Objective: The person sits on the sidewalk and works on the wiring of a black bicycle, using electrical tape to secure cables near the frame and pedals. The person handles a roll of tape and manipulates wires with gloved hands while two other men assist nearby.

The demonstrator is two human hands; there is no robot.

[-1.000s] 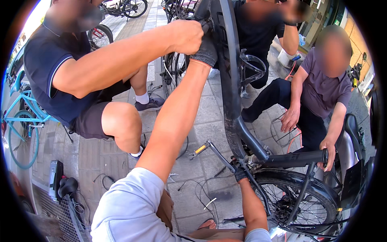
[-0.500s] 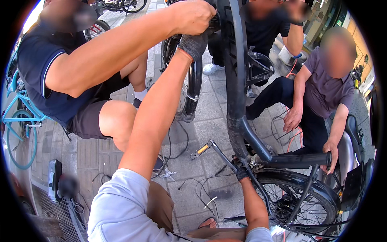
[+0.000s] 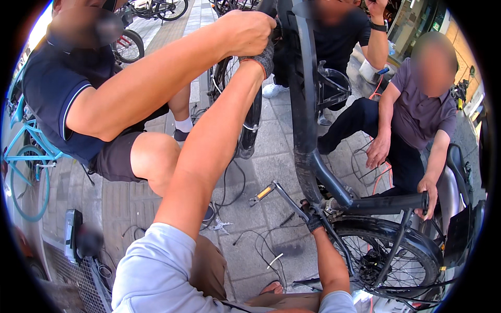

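Note:
A black bicycle frame (image 3: 305,104) stands tilted before me, its thick tube running down to the crank area. My left hand (image 3: 262,53), in a dark grey knit glove with an orange cuff, reaches to the frame's front end; its fingers are hidden there. A co-worker's bare fist (image 3: 250,31) presses right beside it on the same part. Low on the right, my gloved right hand (image 3: 314,218) is closed round the frame beside the crank arm (image 3: 290,200). A pedal (image 3: 262,193) with a yellow reflector sticks out to the left. The rear wheel (image 3: 386,255) lies right of that hand.
A seated person at right holds the seat tube's open end (image 3: 425,201). Another person is behind the frame. Black cables (image 3: 263,242) trail over the paving. A black battery-like case (image 3: 73,236) stands at left by a metal grate (image 3: 68,271); a light-blue bicycle (image 3: 32,138) is behind.
My left forearm and gloved hand have shifted slightly right and up at the frame's front. The co-worker's arm at left has dropped a little. The right hand has stayed put.

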